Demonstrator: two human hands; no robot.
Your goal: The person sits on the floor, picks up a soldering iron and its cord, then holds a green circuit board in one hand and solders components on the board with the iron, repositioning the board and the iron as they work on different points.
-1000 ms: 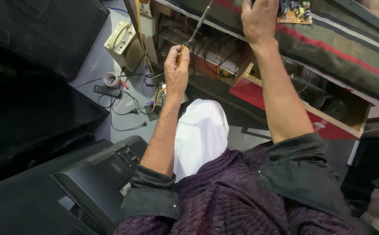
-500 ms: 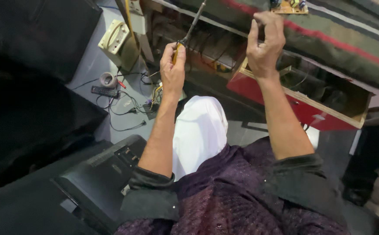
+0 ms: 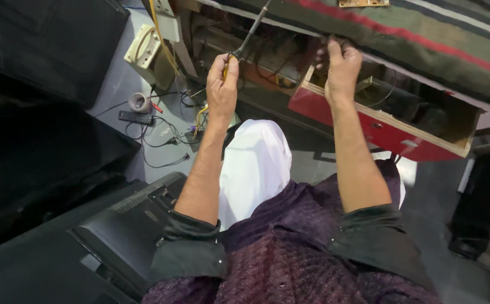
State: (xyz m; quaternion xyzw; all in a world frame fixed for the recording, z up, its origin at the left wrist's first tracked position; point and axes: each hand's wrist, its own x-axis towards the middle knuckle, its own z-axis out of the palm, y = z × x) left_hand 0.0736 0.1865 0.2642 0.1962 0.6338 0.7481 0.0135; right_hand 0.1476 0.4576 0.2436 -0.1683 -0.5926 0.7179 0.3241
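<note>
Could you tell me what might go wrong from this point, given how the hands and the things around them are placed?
1. The left hand holds a thin tool aimed up among dangling wires; a slip could nick one.
2. The right hand reaches over the open red drawer, which juts out; fingers might get pinched against the striped cloth's edge.
3. Cables and a roll of tape lie on the floor and could snag a foot.

electronics repair workshop: loose wires (image 3: 166,138), a monitor (image 3: 126,225), an open drawer (image 3: 391,121)
</note>
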